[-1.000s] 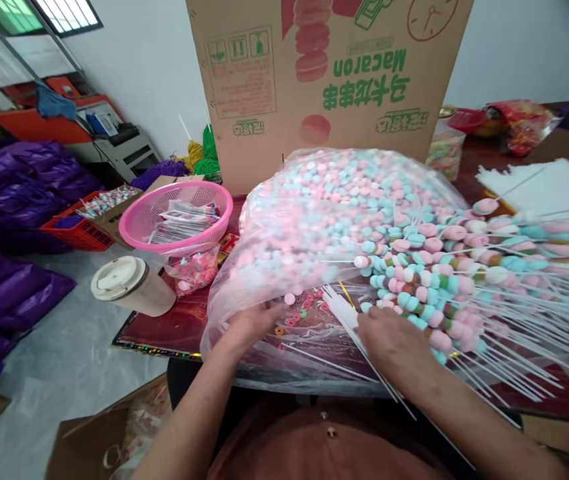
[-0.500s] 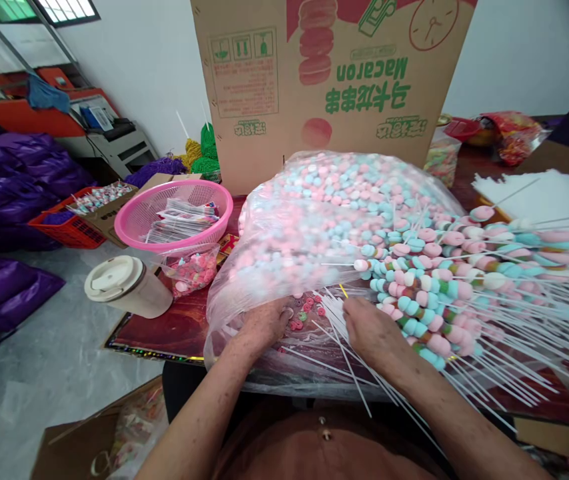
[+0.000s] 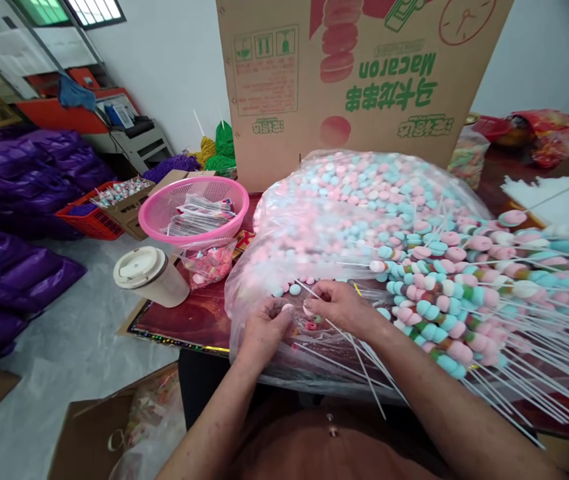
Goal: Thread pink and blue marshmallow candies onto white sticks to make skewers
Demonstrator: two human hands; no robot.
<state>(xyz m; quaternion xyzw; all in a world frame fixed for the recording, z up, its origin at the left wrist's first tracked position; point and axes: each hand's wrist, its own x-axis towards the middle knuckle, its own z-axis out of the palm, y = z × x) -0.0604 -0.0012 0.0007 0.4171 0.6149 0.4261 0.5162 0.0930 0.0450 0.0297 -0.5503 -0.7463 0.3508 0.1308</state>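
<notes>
Slanting past the right hand [image 3: 342, 307], a thin, straight white stick [image 3: 306, 288] is clamped between its closed thumb and fingers; at the fingertips a small, round, pale pink candy [image 3: 308, 310] is also held. By the left hand [image 3: 264, 330], a second pale pink candy [image 3: 288, 308] is pinched between thumb and forefinger, near the first; whether the stick has been passed through either cannot be told. Beneath the hands, small red and green ring-shaped candies [image 3: 311, 325] are scattered on clear plastic. Behind them, a large heap of round pink and blue candies [image 3: 364, 193] is partly covered by a clear plastic bag [image 3: 237, 300]. To the right, skewers of pink, blue and white candies [image 3: 439, 307] are piled, their white ends pointed outward. At the left, a white lidded cup [image 3: 152, 277] is set on the glossy dark red table [image 3: 179, 327].
</notes>
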